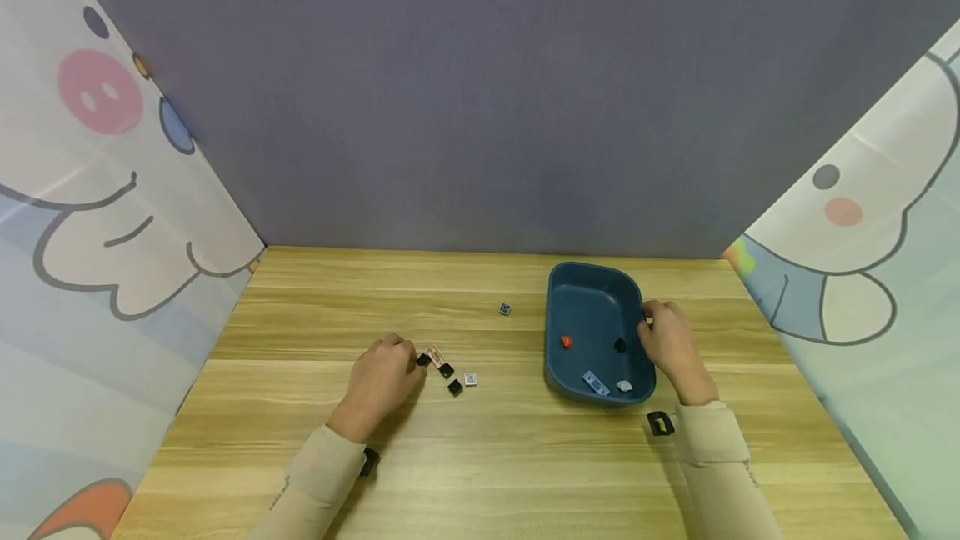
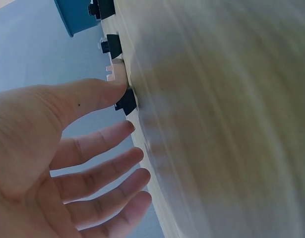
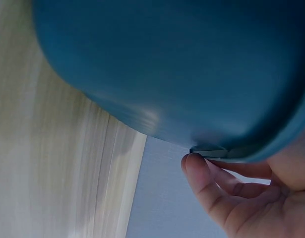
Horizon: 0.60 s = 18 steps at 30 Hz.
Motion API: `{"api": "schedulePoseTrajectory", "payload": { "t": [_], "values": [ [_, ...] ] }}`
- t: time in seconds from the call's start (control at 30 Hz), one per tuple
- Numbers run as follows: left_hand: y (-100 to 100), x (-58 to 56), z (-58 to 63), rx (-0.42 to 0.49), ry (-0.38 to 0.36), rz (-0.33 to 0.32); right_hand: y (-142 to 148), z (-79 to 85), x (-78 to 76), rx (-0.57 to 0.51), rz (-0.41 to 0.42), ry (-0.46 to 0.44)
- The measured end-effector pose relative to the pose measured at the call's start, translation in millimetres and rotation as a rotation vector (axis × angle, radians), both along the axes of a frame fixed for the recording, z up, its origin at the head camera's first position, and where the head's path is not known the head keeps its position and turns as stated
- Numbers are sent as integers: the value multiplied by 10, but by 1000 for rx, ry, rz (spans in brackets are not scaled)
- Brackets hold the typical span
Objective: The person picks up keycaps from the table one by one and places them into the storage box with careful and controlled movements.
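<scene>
On the left of the table, my left hand [image 1: 381, 377] reaches down to a small black block-like piece [image 1: 423, 359]. In the left wrist view the thumb [image 2: 105, 93] touches this piece, while the other fingers are loosely bent and apart from it. Beside it lie a tan printed piece [image 1: 436, 356] and two more black pieces, one [image 1: 447, 370] near the tan one and another [image 1: 455, 387] closer to me. A white square piece [image 1: 471, 378] lies to their right. My right hand [image 1: 670, 346] grips the right rim of a blue bin [image 1: 552, 315].
Inside the bin sit an orange piece [image 1: 567, 342], a black piece [image 1: 620, 346], a blue printed strip [image 1: 596, 383] and a white piece [image 1: 624, 387]. A small grey-white square [image 1: 505, 308] lies farther back on the wooden table [image 1: 480, 457]. A grey panel [image 1: 480, 107] stands behind.
</scene>
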<state>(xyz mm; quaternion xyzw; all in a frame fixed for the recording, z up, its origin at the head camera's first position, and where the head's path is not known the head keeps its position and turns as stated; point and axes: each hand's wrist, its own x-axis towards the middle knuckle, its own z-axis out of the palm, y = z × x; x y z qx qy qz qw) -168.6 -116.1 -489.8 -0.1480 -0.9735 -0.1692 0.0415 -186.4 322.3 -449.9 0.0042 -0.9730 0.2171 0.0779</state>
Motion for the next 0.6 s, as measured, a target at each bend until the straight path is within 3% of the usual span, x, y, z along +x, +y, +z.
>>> {"api": "schedulePoseTrajectory", "payload": {
  "t": [0.6],
  "values": [
    [29, -16, 26, -59, 9, 17, 2, -8, 8, -10, -3, -5]
  ]
}}
